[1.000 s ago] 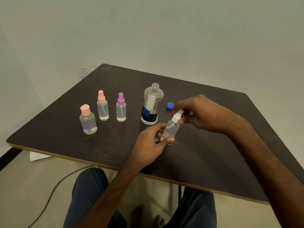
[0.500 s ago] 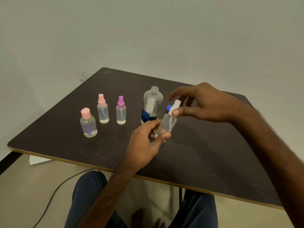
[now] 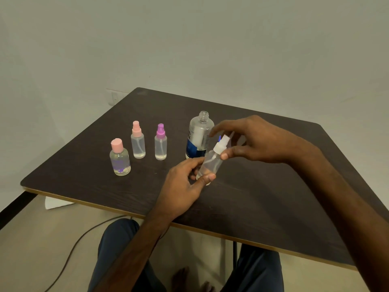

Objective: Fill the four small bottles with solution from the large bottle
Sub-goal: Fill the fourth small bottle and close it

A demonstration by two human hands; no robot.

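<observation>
Head view: right hand (image 3: 259,142) has loosened around the white cap (image 3: 221,144).

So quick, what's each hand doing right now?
Left hand: closed around the small bottle, holding it tilted.
Right hand: thumb on the bottle's white spray top, other fingers spread.

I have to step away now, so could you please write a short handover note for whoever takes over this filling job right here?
Left hand: grips the body of the white-capped small bottle, tilted above the table.
Right hand: fingers on that bottle's white spray cap; whether it is fully tight cannot be told.
Large bottle: upright, uncapped, behind the hands. Something blue shows beside it, mostly hidden.
Pink flat-cap bottle, pink spray bottle and purple spray bottle: standing capped to the left, clear liquid inside.
Left: finish the cap, set this bottle down, recap the large one.
</observation>
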